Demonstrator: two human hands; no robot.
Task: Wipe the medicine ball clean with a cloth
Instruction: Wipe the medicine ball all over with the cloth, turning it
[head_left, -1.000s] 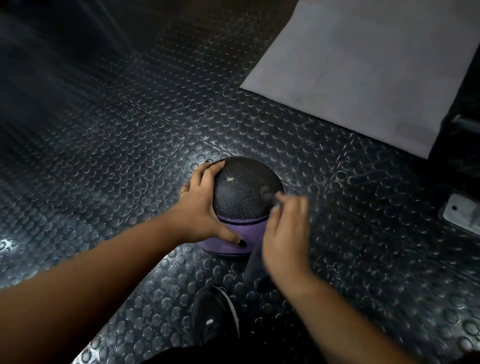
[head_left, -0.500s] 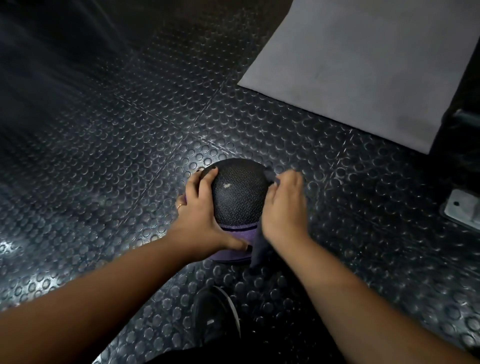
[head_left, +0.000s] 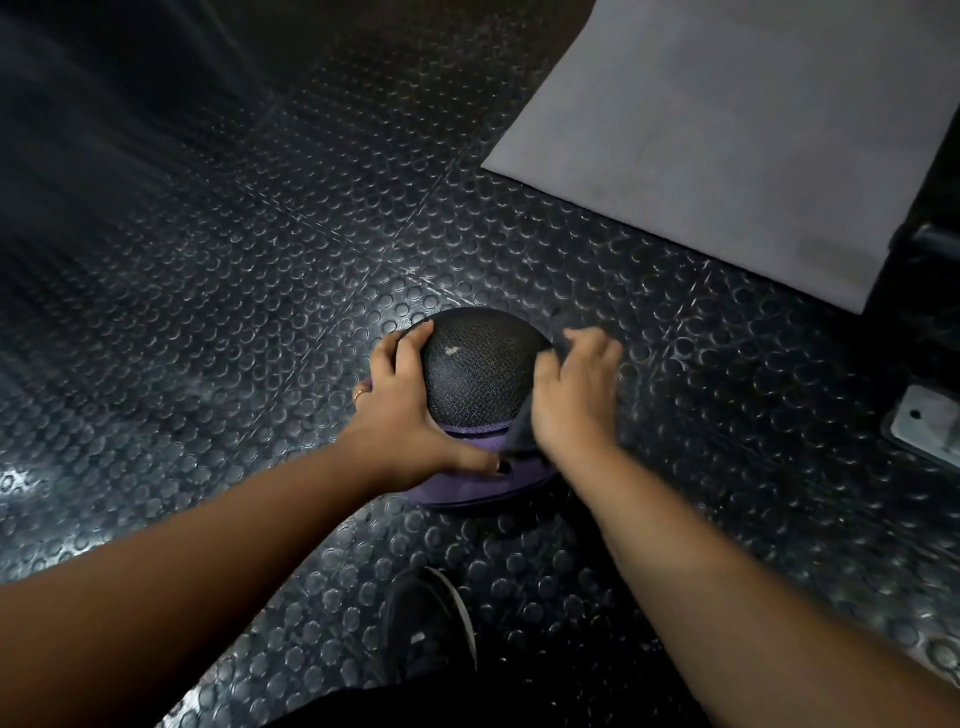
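As the medicine ball (head_left: 475, 384) sat on the studded floor (head_left: 260, 312), the left hand (head_left: 402, 410) cupped its left side while the right hand (head_left: 574, 395) clutched a cloth (head_left: 519, 441) against its right; uneven pressure could roll it.

Black-and-purple textured medicine ball (head_left: 478, 379) sits on the studded floor (head_left: 260, 312); dark cloth (head_left: 522, 439) drapes against its right side

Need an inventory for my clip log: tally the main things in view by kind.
Medicine ball: 1
Cloth: 1
Hands: 2, left hand and right hand
Grey mat: 1
Shoe: 1
Pale plate: 1
Total: 7
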